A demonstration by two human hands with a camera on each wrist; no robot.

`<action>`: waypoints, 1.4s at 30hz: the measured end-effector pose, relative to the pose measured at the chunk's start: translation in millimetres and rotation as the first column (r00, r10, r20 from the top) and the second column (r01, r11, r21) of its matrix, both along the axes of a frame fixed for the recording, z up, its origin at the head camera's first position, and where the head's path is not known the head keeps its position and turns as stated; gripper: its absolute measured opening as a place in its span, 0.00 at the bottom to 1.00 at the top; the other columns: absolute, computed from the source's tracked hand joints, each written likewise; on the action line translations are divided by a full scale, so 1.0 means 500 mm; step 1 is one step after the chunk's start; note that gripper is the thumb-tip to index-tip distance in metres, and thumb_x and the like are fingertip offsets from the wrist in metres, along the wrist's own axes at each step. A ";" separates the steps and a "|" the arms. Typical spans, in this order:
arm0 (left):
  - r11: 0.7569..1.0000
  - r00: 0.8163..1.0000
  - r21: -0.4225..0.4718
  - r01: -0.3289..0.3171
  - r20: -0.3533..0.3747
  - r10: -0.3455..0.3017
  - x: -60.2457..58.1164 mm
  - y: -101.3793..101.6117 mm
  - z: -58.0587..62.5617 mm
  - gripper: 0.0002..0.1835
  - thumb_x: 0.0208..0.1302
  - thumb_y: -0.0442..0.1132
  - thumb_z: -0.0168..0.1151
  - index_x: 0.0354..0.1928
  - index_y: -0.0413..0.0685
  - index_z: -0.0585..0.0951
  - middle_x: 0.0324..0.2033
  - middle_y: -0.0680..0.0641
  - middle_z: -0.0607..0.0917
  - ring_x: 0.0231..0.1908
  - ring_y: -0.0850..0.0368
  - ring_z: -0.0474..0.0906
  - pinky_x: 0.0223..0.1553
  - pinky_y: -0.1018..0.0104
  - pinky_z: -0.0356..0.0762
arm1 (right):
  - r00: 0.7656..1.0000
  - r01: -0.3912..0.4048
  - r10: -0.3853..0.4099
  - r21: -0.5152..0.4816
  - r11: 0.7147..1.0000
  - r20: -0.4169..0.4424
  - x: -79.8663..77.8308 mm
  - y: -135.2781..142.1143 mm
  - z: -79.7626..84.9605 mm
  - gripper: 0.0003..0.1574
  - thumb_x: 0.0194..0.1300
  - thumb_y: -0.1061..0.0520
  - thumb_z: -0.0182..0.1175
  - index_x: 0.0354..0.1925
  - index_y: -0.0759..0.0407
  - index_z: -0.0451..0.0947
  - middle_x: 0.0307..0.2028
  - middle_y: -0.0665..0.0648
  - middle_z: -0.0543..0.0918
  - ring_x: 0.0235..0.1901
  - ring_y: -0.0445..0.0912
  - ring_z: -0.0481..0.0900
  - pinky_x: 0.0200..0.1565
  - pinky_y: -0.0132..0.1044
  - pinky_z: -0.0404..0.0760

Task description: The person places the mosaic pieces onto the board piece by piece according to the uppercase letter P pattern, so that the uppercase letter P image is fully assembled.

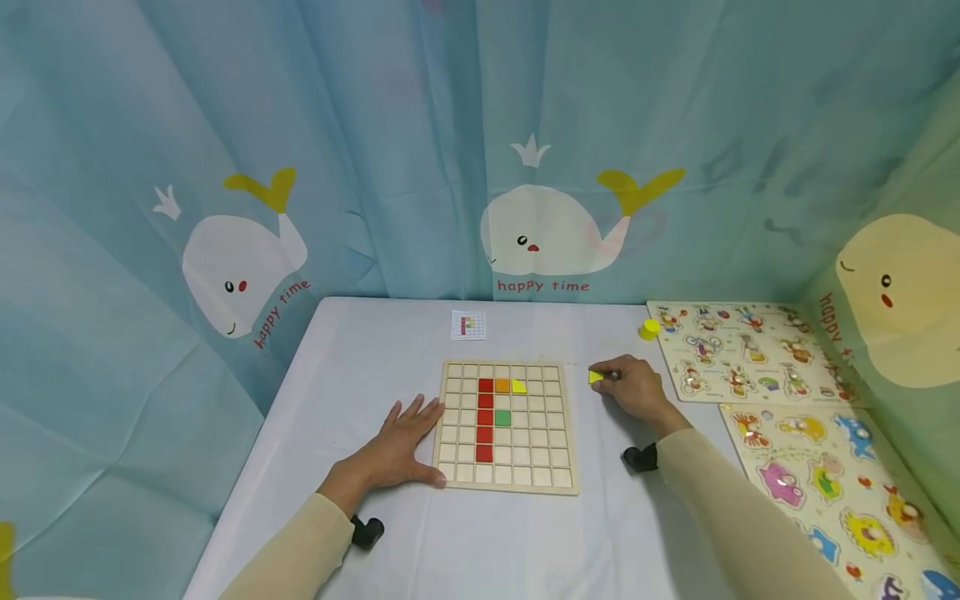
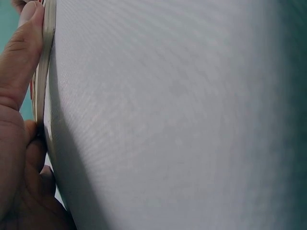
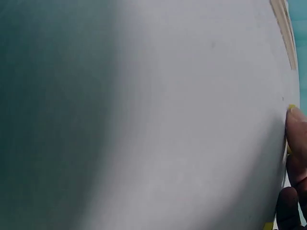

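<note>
A square wooden grid board [image 1: 572, 433] lies on the table. A column of red tiles [image 1: 485, 417] fills part of it, with an orange tile [image 1: 502, 386] and a yellow tile with a cut corner [image 1: 519, 387] at the top and a green tile [image 1: 502, 418] lower down. My left hand [image 1: 393, 446] rests along the board's left edge with fingers spread, its thumb at the near corner. To the right of the board, my right hand [image 1: 636, 390] pinches a small yellow tile [image 1: 595, 377] between thumb and fingers, close over the table. The right wrist view shows only its yellow edge [image 3: 291, 106].
A small pattern card [image 1: 468, 326] lies behind the board. Beyond my right hand stands a yellow cylinder-shaped piece [image 1: 649, 329], beside a picture puzzle board [image 1: 738, 354]. A second puzzle board [image 1: 832, 500] lies nearer, along the right. A blue curtain [image 1: 420, 150] hangs behind the table.
</note>
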State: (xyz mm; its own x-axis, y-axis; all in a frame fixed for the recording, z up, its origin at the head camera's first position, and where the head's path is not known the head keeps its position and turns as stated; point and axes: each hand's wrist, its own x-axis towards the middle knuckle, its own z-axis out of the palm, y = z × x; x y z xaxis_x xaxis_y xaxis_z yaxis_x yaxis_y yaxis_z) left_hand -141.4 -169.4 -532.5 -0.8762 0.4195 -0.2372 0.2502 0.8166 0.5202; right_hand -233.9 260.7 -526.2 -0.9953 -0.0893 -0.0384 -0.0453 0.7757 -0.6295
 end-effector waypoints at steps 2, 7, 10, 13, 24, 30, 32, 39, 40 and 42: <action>1.000 1.000 0.000 -0.005 0.004 0.005 0.000 0.000 0.000 0.68 0.46 0.64 0.84 0.85 0.54 0.55 0.84 0.53 0.55 0.85 0.51 0.38 0.85 0.46 0.29 | 1.000 0.010 -0.010 -0.013 1.000 -0.003 0.001 -0.004 0.001 0.19 0.68 0.58 0.71 0.56 0.61 0.87 0.57 0.68 0.84 0.59 0.65 0.79 0.61 0.64 0.74; 1.000 1.000 0.003 -0.008 -0.001 0.008 0.001 0.000 0.000 0.68 0.46 0.63 0.84 0.85 0.54 0.55 0.84 0.53 0.55 0.85 0.51 0.38 0.85 0.47 0.29 | 0.999 0.035 -0.035 -0.004 0.999 0.001 0.001 -0.007 0.000 0.17 0.67 0.58 0.71 0.53 0.61 0.87 0.56 0.67 0.84 0.60 0.64 0.79 0.64 0.65 0.71; 1.000 1.000 0.006 -0.006 -0.005 0.006 0.001 0.001 0.000 0.68 0.46 0.64 0.84 0.85 0.53 0.56 0.84 0.53 0.55 0.85 0.51 0.38 0.85 0.46 0.30 | 1.000 0.028 -0.028 -0.022 0.999 0.011 0.002 -0.003 0.000 0.18 0.68 0.58 0.70 0.54 0.62 0.86 0.57 0.68 0.83 0.60 0.64 0.78 0.65 0.65 0.72; 1.000 1.000 0.009 -0.007 -0.003 0.007 0.001 0.001 0.000 0.68 0.46 0.64 0.84 0.85 0.53 0.56 0.84 0.53 0.55 0.85 0.51 0.38 0.85 0.46 0.30 | 0.999 0.020 -0.018 -0.072 0.997 0.030 0.003 0.002 0.001 0.19 0.70 0.58 0.69 0.57 0.64 0.84 0.57 0.68 0.84 0.60 0.64 0.79 0.65 0.63 0.74; 1.000 1.000 0.024 0.013 -0.010 -0.013 0.001 0.002 0.004 0.68 0.46 0.63 0.83 0.84 0.49 0.56 0.84 0.49 0.56 0.85 0.47 0.40 0.85 0.45 0.31 | 1.000 0.019 -0.017 -0.129 0.991 0.020 0.014 -0.002 0.007 0.19 0.73 0.59 0.67 0.59 0.62 0.85 0.59 0.69 0.85 0.61 0.64 0.80 0.64 0.61 0.79; 1.000 1.000 0.016 0.012 -0.009 -0.012 0.000 0.001 0.005 0.67 0.47 0.63 0.83 0.85 0.51 0.56 0.84 0.50 0.56 0.85 0.49 0.39 0.85 0.46 0.30 | 1.000 -0.008 0.006 -0.168 0.986 -0.015 0.023 -0.018 0.013 0.18 0.75 0.61 0.64 0.59 0.62 0.86 0.59 0.68 0.86 0.64 0.65 0.80 0.65 0.62 0.79; 1.000 1.000 0.013 0.008 -0.009 -0.008 0.000 0.001 0.004 0.67 0.47 0.62 0.84 0.85 0.51 0.56 0.84 0.51 0.56 0.85 0.49 0.39 0.85 0.46 0.31 | 1.000 -0.011 0.006 -0.174 0.985 -0.026 0.026 -0.024 0.019 0.17 0.75 0.60 0.64 0.59 0.61 0.86 0.58 0.67 0.87 0.61 0.63 0.82 0.62 0.59 0.81; 1.000 1.000 0.017 -0.002 -0.005 0.003 -0.001 0.002 0.005 0.67 0.46 0.62 0.84 0.84 0.50 0.57 0.84 0.50 0.56 0.85 0.48 0.40 0.85 0.46 0.30 | 1.000 0.016 -0.022 -0.244 0.970 -0.022 0.036 -0.054 0.044 0.16 0.72 0.60 0.67 0.56 0.59 0.87 0.52 0.64 0.89 0.51 0.55 0.84 0.46 0.38 0.82; 1.000 1.000 0.016 -0.002 -0.005 0.002 -0.001 0.001 0.006 0.67 0.46 0.62 0.84 0.84 0.50 0.57 0.84 0.50 0.56 0.85 0.48 0.40 0.85 0.46 0.30 | 1.000 0.019 -0.024 -0.255 0.967 -0.018 0.037 -0.060 0.045 0.16 0.72 0.60 0.67 0.56 0.59 0.87 0.52 0.63 0.89 0.50 0.54 0.84 0.46 0.37 0.82; 1.000 1.000 0.015 -0.001 -0.004 0.001 -0.001 0.001 0.006 0.67 0.46 0.62 0.84 0.84 0.50 0.57 0.84 0.50 0.56 0.85 0.49 0.39 0.85 0.46 0.30 | 1.000 0.023 -0.026 -0.273 0.962 -0.007 0.040 -0.074 0.046 0.16 0.72 0.61 0.67 0.56 0.59 0.87 0.51 0.63 0.89 0.49 0.53 0.84 0.46 0.37 0.81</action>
